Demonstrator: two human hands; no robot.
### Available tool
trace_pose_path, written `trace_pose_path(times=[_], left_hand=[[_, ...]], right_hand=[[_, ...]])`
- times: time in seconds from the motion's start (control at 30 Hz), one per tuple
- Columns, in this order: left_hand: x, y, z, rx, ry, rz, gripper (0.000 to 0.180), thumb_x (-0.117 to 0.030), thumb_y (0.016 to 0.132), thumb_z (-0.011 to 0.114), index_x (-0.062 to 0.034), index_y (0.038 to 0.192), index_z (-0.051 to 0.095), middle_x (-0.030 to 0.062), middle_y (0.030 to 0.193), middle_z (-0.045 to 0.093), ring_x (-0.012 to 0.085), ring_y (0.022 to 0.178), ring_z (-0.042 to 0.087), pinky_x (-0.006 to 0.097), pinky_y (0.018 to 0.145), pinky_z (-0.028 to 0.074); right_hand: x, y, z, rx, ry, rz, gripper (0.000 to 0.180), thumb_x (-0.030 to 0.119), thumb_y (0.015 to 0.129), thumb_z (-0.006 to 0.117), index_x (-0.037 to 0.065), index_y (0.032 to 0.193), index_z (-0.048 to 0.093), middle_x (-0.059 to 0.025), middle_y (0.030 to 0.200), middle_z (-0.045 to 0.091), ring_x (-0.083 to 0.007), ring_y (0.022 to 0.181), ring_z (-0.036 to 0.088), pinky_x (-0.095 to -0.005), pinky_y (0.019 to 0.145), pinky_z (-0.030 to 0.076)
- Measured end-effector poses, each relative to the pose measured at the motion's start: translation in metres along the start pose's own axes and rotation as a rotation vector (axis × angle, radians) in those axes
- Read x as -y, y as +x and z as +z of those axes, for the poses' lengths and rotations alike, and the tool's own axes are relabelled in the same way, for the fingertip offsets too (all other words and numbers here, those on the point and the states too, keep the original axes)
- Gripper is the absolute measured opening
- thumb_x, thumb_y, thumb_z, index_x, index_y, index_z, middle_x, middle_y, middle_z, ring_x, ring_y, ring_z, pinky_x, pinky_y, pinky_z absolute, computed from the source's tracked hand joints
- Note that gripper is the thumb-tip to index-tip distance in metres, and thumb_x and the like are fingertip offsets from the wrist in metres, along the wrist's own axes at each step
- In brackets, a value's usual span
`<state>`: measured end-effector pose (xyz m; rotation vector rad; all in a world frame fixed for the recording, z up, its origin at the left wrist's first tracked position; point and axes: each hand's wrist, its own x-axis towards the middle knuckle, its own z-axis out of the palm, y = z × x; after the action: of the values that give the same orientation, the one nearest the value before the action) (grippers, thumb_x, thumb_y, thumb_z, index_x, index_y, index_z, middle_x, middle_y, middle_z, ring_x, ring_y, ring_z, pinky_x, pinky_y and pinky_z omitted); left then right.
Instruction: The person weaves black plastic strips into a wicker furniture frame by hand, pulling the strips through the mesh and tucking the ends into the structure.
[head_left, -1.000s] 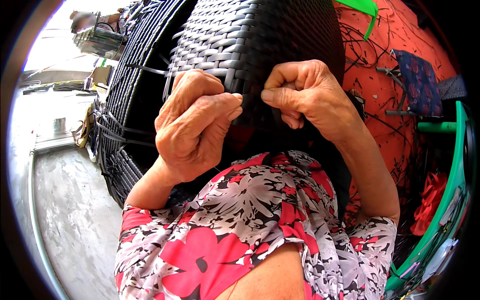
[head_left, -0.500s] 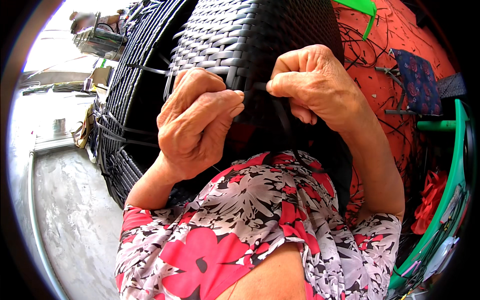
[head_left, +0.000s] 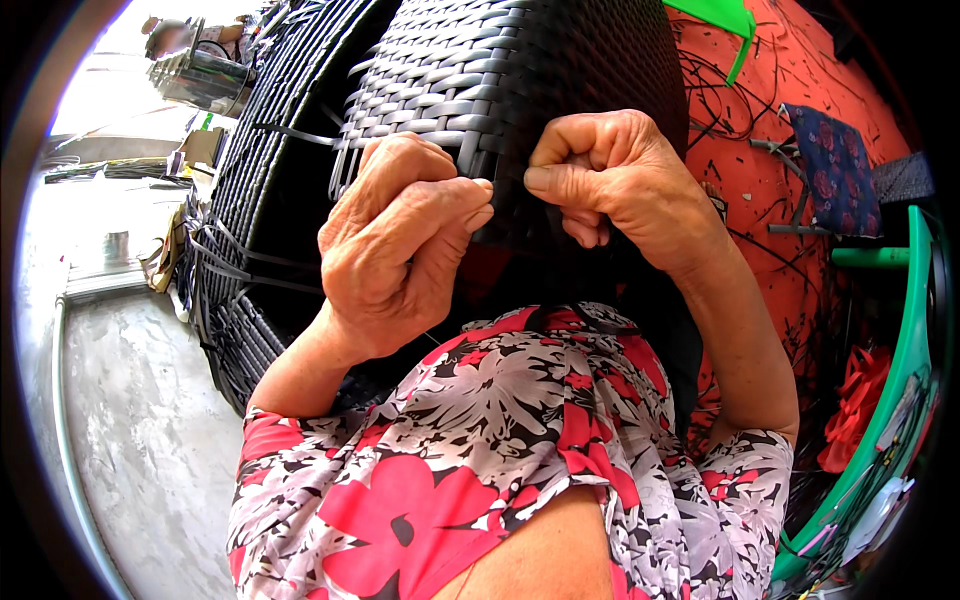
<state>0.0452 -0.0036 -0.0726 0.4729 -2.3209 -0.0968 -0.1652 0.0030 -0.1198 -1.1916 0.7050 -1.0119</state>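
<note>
In front of me stands a piece of woven wicker furniture [head_left: 435, 95] made of flat dark grey plastic strips. Its lit side is on the left and its right side lies in deep shade. My left hand [head_left: 395, 245] is closed in a pinch beside the lower corner of the weave, fingertips near the loose strip ends. My right hand [head_left: 620, 185] is closed too, thumb against curled fingers, just right of that corner and a small gap from my left fingertips. Whatever either hand pinches is hidden or lost against the dark weave.
At the left, a larger dark woven frame [head_left: 235, 200] has loose strips sticking out. Strip scraps litter the red floor [head_left: 735, 200]. On the right are a patterned dark blue cloth [head_left: 835, 170] and a green plastic chair [head_left: 915, 300]. A person [head_left: 205, 45] is far left.
My right hand has moved slightly down and left, closer to my left hand. The strip that showed at its thumb and the one hanging below it no longer show. My left hand barely shifted.
</note>
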Motion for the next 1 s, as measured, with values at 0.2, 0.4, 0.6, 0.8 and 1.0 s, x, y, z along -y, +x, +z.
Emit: trace_pose_path(times=[0.2,0.4,0.6,0.8,1.0], left_hand=[[0.003,-0.002,0.003,-0.031,0.004,0.017,0.019,0.007,0.073,0.073,0.0041,0.089,0.066,0.0115,0.075,0.055,0.0241,0.066,0.055,0.030,0.062,0.045],[-0.004,0.000,0.004,-0.087,0.017,-0.105,0.017,0.004,0.075,0.074,0.0024,0.090,0.066,0.0114,0.076,0.059,0.0241,0.066,0.058,0.029,0.061,0.046],[-0.004,0.031,-0.023,0.047,-0.087,-0.510,0.016,-0.012,0.090,0.067,0.0015,0.081,0.067,0.0063,0.064,0.066,0.0105,0.056,0.060,0.025,0.053,0.045],[0.009,0.062,-0.023,0.508,-0.014,-0.430,0.022,-0.010,0.084,0.073,0.0006,0.071,0.058,0.0010,0.057,0.050,0.0076,0.053,0.045,0.027,0.049,0.036],[0.008,0.063,-0.016,0.429,0.124,-0.246,0.021,-0.009,0.077,0.071,-0.0001,0.066,0.056,0.0111,0.056,0.051,0.0258,0.054,0.052,0.036,0.054,0.042]], right_hand=[[-0.005,0.007,0.015,-0.114,-0.012,-0.109,0.019,0.008,0.087,0.068,0.001,0.071,0.063,0.0023,0.054,0.053,-0.0043,0.043,0.050,-0.0206,0.040,0.036],[-0.007,0.006,0.021,-0.229,-0.155,-0.167,0.019,0.008,0.087,0.068,-0.001,0.071,0.063,-0.0011,0.054,0.053,-0.0059,0.046,0.049,-0.0250,0.043,0.038],[-0.001,0.005,0.017,-0.278,-0.411,-0.312,0.020,0.011,0.089,0.068,-0.001,0.074,0.062,-0.0022,0.056,0.055,-0.0067,0.048,0.050,-0.0252,0.046,0.040],[0.012,0.000,0.014,-0.176,-0.237,-0.110,0.019,0.011,0.091,0.065,-0.002,0.078,0.063,-0.0014,0.058,0.055,-0.0066,0.051,0.052,-0.0238,0.048,0.042],[0.014,-0.011,0.009,-0.192,-0.300,-0.094,0.016,0.008,0.093,0.060,-0.004,0.082,0.063,-0.0013,0.062,0.055,-0.0070,0.057,0.054,-0.0250,0.052,0.044]])
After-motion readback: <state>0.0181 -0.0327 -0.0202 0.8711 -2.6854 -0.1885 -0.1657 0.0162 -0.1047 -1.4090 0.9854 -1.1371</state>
